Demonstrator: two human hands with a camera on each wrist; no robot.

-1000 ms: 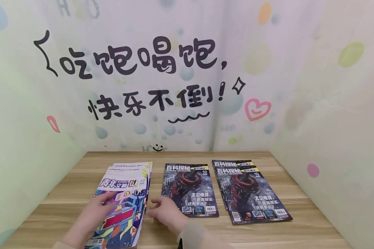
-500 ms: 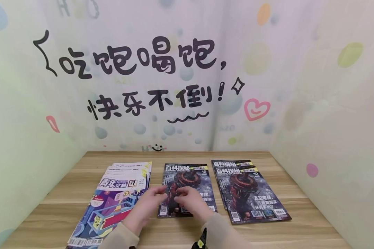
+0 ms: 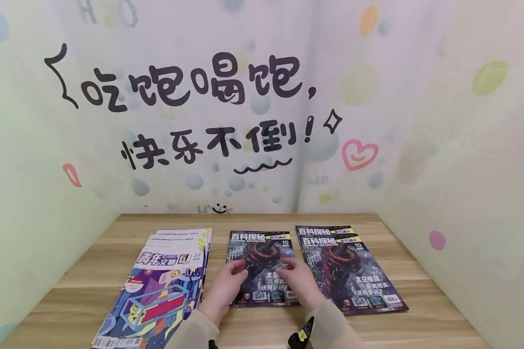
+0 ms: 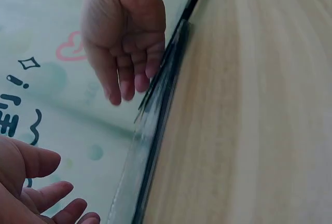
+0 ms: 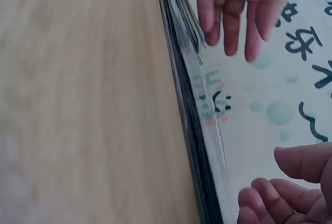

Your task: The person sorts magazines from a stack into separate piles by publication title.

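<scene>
A dark-covered science magazine [image 3: 266,252] lies flat in the middle of the table. My left hand [image 3: 224,288] hovers over its left side with the fingers loosely bent, and my right hand [image 3: 303,286] is at its right side in much the same pose. Neither hand grips anything. In the left wrist view the right hand [image 4: 127,37] hangs with relaxed fingers near the edge of dark magazines, and the left hand [image 4: 36,187] is at the lower left. The right wrist view has the right hand [image 5: 290,193] at lower right, thumb apart from the fingers.
A fanned pile of colourful magazines [image 3: 157,300] lies on the left. On the right, two dark magazines [image 3: 353,276] overlap. The wooden table [image 3: 262,329] ends at a printed back wall [image 3: 179,194] and side walls.
Both hands have moved right, from the colourful pile to the middle magazine. They have spread apart over it within the last half second. The magazines stay almost in place.
</scene>
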